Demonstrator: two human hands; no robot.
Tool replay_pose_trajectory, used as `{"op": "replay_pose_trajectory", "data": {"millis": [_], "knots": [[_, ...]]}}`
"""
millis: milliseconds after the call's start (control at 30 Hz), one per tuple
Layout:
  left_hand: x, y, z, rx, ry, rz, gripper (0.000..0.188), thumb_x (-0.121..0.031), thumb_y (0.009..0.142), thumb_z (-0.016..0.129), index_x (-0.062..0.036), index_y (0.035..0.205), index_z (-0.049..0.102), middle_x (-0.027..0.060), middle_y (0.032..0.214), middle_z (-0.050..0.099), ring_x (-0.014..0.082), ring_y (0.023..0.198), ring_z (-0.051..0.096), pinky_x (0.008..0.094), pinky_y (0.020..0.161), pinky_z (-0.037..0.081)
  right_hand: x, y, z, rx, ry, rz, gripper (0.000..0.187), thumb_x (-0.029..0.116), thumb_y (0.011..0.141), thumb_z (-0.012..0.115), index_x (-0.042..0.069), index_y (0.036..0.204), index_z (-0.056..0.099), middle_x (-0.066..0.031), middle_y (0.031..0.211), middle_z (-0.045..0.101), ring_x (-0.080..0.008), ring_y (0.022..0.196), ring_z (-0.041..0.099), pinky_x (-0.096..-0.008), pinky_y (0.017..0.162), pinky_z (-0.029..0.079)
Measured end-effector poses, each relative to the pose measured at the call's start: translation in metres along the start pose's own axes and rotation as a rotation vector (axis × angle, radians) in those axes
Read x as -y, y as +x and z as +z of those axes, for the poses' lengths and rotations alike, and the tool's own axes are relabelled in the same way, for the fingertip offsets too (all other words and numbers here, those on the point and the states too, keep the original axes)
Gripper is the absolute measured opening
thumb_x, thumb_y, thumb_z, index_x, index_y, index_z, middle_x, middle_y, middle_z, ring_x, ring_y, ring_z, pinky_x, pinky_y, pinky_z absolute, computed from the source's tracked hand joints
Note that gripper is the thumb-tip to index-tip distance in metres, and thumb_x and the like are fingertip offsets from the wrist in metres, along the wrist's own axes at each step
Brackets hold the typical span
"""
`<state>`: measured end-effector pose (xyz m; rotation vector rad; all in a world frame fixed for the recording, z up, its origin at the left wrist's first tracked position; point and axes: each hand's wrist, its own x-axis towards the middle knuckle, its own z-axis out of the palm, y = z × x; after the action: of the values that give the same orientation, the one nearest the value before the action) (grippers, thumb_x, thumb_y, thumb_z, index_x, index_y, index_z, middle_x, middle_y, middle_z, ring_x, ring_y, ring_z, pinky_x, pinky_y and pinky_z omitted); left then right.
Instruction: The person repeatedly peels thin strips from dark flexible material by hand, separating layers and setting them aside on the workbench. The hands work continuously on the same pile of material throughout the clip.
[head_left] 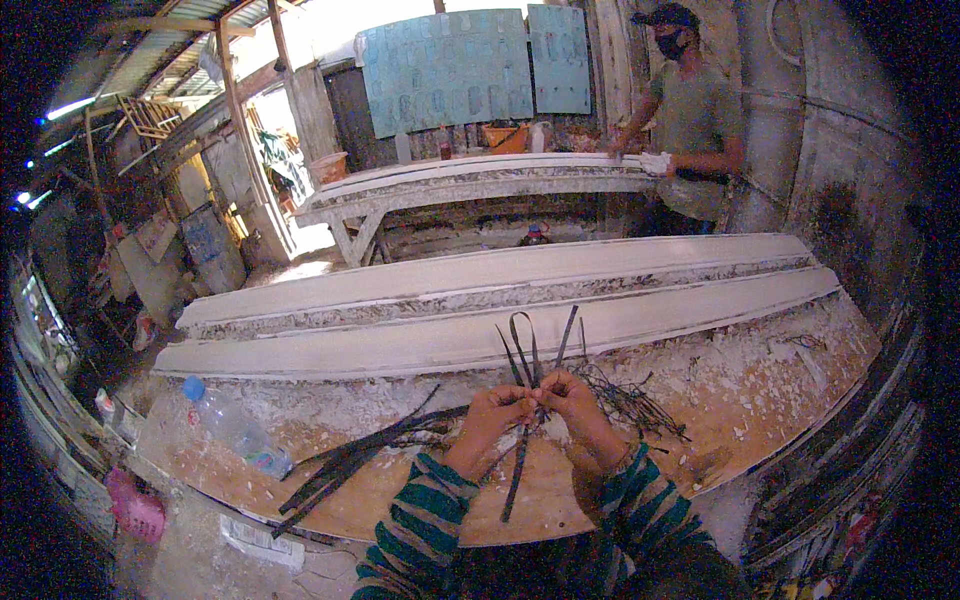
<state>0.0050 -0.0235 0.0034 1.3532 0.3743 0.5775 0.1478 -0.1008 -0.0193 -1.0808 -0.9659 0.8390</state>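
Over the near part of the work table (pixel 240 480), my left hand (pixel 492 420) and my right hand (pixel 577 402) meet, fingertips pinched together on thin black strips (pixel 516 475). One strip bends into a loop above the fingers; other ends stick up or hang below. How the strips cross is hidden by my fingers. Left of my hands lies a bundle of flat black strips (pixel 350 455), one end close to my left hand. A tangle of thinner dark strands (pixel 630 400) rests beyond and right of my right hand.
Two long white plaster-like pieces (pixel 400 345) stretch across the table, with white flakes around them. A clear bottle with a blue cap (pixel 230 425) lies at left. A co-worker (pixel 695 120) stands at a far white bench (pixel 470 185). Low at left is a pink basket (pixel 135 505).
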Motion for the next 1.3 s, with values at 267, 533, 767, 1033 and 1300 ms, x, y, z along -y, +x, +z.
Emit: {"op": "replay_pose_trajectory", "data": {"millis": [267, 533, 767, 1033, 1300], "knots": [[0.000, -0.002, -0.005, -0.031, -0.060, -0.097, 0.021, -0.018, 0.083, 0.058, 0.0028, 0.084, 0.061, 0.0075, 0.075, 0.061, 0.0136, 0.065, 0.057, 0.0241, 0.058, 0.046, 0.002, 0.001, 0.000, 0.060, -0.261, -0.135, 0.014, 0.010, 0.077, 0.065, 0.007, 0.075, 0.051, -0.0014, 0.071, 0.058, -0.0090, 0.066, 0.055, -0.0229, 0.059, 0.043], [0.002, 0.003, -0.016, 0.021, -0.069, -0.164, 0.019, -0.016, 0.082, 0.058, 0.0020, 0.084, 0.060, 0.0075, 0.076, 0.061, 0.0143, 0.066, 0.058, 0.0238, 0.060, 0.047, 0.009, -0.005, 0.007, 0.091, -0.221, -0.088, 0.013, 0.009, 0.078, 0.065, 0.007, 0.074, 0.052, 0.0002, 0.070, 0.057, -0.0069, 0.065, 0.053, -0.0211, 0.058, 0.042], [0.006, 0.003, -0.021, 0.024, -0.059, -0.175, 0.019, -0.019, 0.082, 0.057, -0.0001, 0.084, 0.060, 0.0067, 0.077, 0.061, 0.0143, 0.065, 0.058, 0.0249, 0.061, 0.048, 0.003, -0.005, 0.008, 0.106, -0.218, -0.059, 0.010, 0.010, 0.079, 0.063, 0.006, 0.077, 0.054, 0.0003, 0.071, 0.057, -0.0067, 0.066, 0.052, -0.0209, 0.059, 0.042], [0.012, 0.010, -0.032, -0.114, -0.047, -0.093, 0.018, -0.021, 0.081, 0.058, -0.0027, 0.078, 0.061, 0.0045, 0.070, 0.060, 0.0127, 0.060, 0.056, 0.0258, 0.055, 0.047, 0.006, -0.006, 0.012, 0.088, -0.171, -0.122, 0.011, 0.009, 0.084, 0.055, 0.005, 0.094, 0.056, -0.0029, 0.087, 0.056, -0.0097, 0.071, 0.052, -0.0235, 0.066, 0.044], [-0.003, 0.007, -0.035, -0.168, -0.134, -0.096, 0.018, -0.020, 0.081, 0.059, -0.0032, 0.075, 0.060, 0.0047, 0.067, 0.060, 0.0125, 0.057, 0.056, 0.0259, 0.053, 0.048, 0.027, -0.013, 0.018, 0.158, -0.442, -0.295, 0.022, 0.002, 0.077, 0.060, 0.007, 0.098, 0.058, -0.0053, 0.096, 0.052, -0.0135, 0.078, 0.052, -0.0250, 0.067, 0.045]]}}
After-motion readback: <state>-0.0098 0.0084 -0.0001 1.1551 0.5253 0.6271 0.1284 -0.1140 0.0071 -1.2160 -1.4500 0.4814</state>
